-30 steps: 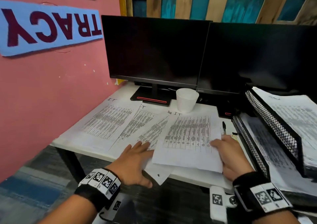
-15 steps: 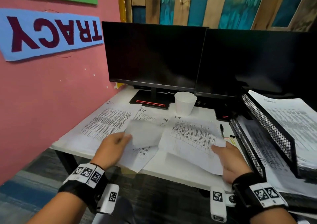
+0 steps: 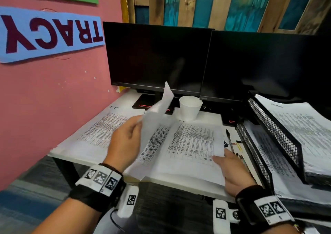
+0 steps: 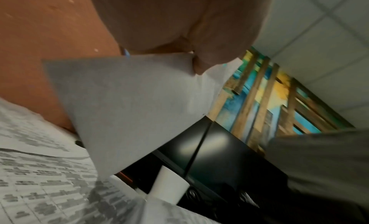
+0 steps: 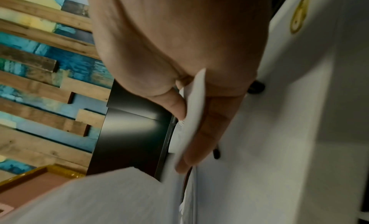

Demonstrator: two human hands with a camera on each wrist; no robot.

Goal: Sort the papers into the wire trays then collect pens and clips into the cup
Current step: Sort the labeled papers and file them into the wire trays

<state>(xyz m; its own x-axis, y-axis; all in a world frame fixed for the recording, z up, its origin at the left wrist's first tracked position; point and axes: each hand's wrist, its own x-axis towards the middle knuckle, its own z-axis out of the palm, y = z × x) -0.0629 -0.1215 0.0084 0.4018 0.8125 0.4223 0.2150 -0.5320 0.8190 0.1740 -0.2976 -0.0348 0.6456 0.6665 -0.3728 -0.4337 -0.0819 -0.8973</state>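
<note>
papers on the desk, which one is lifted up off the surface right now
The sheet pinched in the left hand, its blank back raised toward the left monitor. The sheet by the wall lies flat.

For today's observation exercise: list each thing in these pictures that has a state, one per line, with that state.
Left hand: pinching a lifted sheet.
Lifted sheet: raised, curling, blurred.
Right hand: pinching the printed sheet's corner.
Printed sheet: face up.
Cup: upright on the desk.
Pen: lying on the desk.
Wire trays: holding papers.
Monitors: dark.
</note>
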